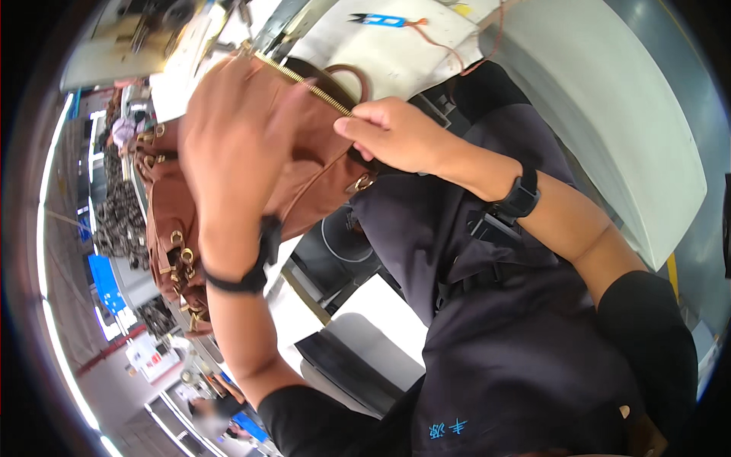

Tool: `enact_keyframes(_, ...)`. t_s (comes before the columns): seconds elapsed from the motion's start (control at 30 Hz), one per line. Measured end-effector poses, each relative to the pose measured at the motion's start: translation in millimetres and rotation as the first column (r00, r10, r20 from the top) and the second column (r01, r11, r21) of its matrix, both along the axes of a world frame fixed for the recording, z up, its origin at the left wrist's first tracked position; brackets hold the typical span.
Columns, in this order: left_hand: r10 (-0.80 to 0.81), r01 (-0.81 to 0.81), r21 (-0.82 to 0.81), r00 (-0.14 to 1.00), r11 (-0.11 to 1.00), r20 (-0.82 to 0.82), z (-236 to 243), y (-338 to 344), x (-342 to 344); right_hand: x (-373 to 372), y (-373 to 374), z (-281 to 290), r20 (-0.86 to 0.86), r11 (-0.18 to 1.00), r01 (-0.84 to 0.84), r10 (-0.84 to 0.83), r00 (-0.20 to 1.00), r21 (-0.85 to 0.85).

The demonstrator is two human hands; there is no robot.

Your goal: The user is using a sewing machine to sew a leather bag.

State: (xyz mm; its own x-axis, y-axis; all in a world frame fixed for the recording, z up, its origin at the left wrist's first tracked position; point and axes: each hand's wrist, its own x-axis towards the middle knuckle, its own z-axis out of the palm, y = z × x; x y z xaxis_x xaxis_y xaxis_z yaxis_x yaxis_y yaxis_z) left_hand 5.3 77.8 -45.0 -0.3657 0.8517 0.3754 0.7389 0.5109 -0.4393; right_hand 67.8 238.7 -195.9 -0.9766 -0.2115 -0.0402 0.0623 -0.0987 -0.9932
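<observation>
A brown fabric bag [320,183] with gold-coloured rings lies under my hands at the centre-left. A gold zip [297,78] runs along its upper edge, beside a looped brown handle [347,73]. My left hand [228,129] is over the bag just below the zip's upper-left end, smeared by motion, so its grip is unclear. My right hand [384,133] pinches the bag's edge at the right-hand end of the zip, with thumb and fingers closed on it.
Blue thread snips [377,20] with a cord lie on a white worktop [320,30]. A machine [122,38] stands top left, a pale curved panel [624,114] at right. More brown bags line the left. Another person [209,396] is in the lower-left background.
</observation>
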Motion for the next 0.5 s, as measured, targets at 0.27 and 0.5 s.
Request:
enact_keyframes(0.27,0.376,-0.369,0.073,0.92,0.926,-0.113,17,-83,30,3,-3,-4,-0.136,0.999,0.05,-0.05,0.989,0.002)
enact_keyframes(0.5,0.358,-0.322,-0.158,0.862,0.933,0.359,2,-29,17,11,-12,23,0.084,0.956,-0.004,0.03,0.996,-0.294)
